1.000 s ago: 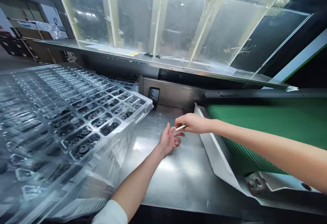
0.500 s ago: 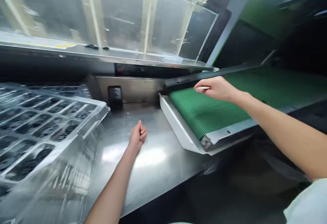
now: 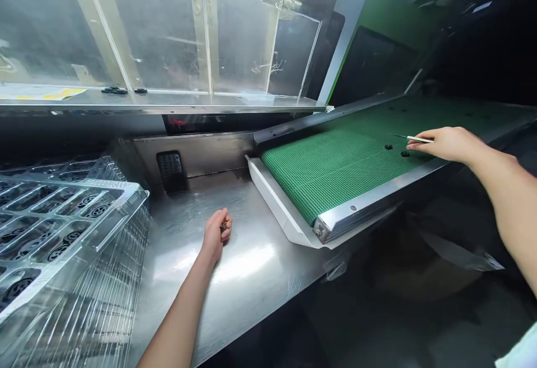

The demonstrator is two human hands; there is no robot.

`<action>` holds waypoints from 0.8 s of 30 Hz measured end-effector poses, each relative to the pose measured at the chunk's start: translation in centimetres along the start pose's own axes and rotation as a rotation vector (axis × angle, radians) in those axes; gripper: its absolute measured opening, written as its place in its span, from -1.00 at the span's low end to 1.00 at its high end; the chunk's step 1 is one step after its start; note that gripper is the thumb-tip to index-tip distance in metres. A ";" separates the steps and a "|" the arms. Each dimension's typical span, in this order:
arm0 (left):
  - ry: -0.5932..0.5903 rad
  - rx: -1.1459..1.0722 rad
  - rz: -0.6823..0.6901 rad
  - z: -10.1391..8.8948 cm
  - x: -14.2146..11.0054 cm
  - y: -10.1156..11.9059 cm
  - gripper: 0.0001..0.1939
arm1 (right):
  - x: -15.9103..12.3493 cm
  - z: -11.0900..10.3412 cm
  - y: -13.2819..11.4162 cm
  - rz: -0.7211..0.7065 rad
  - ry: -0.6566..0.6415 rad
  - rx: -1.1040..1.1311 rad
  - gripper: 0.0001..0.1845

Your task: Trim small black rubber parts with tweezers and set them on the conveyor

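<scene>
My right hand [image 3: 451,143] reaches out over the green conveyor belt [image 3: 335,172] and pinches a pair of thin white tweezers [image 3: 413,138], their tip pointing left. Two small black round parts [image 3: 388,147] lie on the belt just beside the tweezers' tip and my fingers. My left hand [image 3: 216,232] rests on the steel table [image 3: 251,262] with its fingers curled in a loose fist; what it holds, if anything, is hidden. A stack of clear plastic trays [image 3: 62,228] with black round parts in their pockets stands at the left.
A clear acrylic guard [image 3: 176,38] on a steel shelf runs along the back. A white lip [image 3: 272,206] edges the belt's near end. A black vent-like block [image 3: 170,169] sits on the back wall. Dark floor space lies below the belt at the right.
My right hand has moved from the table's middle out to the right along the belt, tweezers in it. My left hand's fingers have curled into a fist. The view has swung right.
</scene>
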State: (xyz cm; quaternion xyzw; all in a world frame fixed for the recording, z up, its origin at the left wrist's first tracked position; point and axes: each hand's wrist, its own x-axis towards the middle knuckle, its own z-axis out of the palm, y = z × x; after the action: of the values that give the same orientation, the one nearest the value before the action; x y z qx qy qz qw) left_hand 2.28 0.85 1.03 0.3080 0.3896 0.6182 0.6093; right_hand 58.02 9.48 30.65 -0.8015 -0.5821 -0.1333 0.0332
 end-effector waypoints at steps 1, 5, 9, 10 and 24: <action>-0.003 0.013 0.001 0.0 0.0 0.0 -0.34 | 0.1 0.2 0.2 0.008 -0.036 0.009 -0.63; -0.005 0.054 0.004 0.1 -0.1 -0.2 -0.36 | 0.3 0.6 -0.3 0.016 -0.117 -0.048 -0.62; -0.017 0.057 -0.003 0.0 -0.2 -0.2 -0.36 | 0.5 0.8 -1.2 0.042 -0.162 -0.050 -0.70; -0.018 0.058 -0.004 -0.1 -0.2 -0.3 -0.36 | 0.6 0.8 -1.3 0.043 -0.176 -0.039 -0.75; -0.011 0.119 -0.008 -0.3 0.2 -0.9 -0.39 | 1.8 0.5 -3.3 -0.032 -0.083 0.175 -0.71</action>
State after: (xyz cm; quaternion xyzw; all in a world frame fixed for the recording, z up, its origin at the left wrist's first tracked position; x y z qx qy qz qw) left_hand 2.45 0.96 0.12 0.3454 0.4234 0.5900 0.5945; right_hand 55.55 12.30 30.28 -0.7909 -0.6052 -0.0490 0.0767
